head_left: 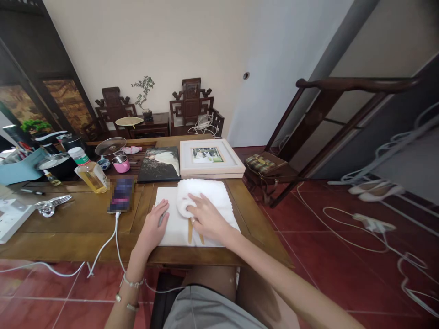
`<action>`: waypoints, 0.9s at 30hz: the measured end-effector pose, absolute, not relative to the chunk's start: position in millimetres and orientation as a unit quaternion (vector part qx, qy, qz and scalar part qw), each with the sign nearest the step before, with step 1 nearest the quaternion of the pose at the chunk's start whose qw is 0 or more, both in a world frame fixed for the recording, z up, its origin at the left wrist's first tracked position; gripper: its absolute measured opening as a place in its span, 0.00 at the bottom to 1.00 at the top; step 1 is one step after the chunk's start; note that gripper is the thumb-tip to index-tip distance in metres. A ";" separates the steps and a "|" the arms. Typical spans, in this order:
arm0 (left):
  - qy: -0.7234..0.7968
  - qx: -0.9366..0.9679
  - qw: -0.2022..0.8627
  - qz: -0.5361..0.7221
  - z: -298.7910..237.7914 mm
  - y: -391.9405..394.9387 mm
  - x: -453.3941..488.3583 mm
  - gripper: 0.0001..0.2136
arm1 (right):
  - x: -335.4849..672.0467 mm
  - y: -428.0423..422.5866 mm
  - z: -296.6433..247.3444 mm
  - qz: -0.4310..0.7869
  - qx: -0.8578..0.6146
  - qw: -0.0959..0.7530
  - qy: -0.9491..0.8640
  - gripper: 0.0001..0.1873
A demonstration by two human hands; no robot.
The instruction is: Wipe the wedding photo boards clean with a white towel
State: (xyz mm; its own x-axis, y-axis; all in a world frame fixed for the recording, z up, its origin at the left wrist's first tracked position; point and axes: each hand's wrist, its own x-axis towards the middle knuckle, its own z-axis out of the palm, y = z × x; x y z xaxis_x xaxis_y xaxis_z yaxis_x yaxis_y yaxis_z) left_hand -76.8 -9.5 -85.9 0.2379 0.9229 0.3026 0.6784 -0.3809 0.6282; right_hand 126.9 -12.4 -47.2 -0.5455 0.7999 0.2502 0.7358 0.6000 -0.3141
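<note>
A white board [171, 233] lies flat near the front edge of the wooden table. My left hand [155, 226] rests on its left side, fingers stretched out. A small grey patch shows beside the fingers, too little to name. On the board's upper right lies a fluffy white cloth [212, 192] with a scalloped edge. My right hand [207, 217], a ring on one finger, presses into a bunched fold of this cloth and grips it. Below that hand, two yellow-brown strips [190, 232] show on the board; the cloth and hand hide their upper ends.
Behind the board are a framed photo [236, 164] and a dark picture panel [147, 167]. To the left stand a phone [121, 194] on a white cable, an oil bottle [91, 173], a pink cup [120, 163] and a clear claw clip [51, 205]. A wooden chair [291, 123] is right.
</note>
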 end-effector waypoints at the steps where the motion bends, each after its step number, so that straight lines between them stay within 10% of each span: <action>1: 0.523 0.765 0.186 0.326 -86.1 -9.5 -76.8 0.17 | 126.3 -22.9 -47.4 0.087 -0.432 0.182 -0.879 0.15; 10: 0.522 0.771 0.179 0.317 -87.4 -8.0 -76.7 0.18 | 136.2 -109.7 -29.5 0.186 -0.347 0.129 -0.910 0.17; 27: 0.516 0.768 0.184 0.332 -89.8 -8.1 -78.0 0.17 | 109.5 -3.7 -41.6 0.057 -0.437 0.133 -0.888 0.16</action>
State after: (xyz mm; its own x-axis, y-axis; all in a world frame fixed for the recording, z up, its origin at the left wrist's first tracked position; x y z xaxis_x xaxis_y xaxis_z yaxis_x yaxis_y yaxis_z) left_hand -78.0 -8.1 -89.8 0.2464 0.9150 0.3195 0.6710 -0.3989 0.6250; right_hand 109.5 -3.7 -41.6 -0.5834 0.7904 0.1865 0.7599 0.6124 -0.2181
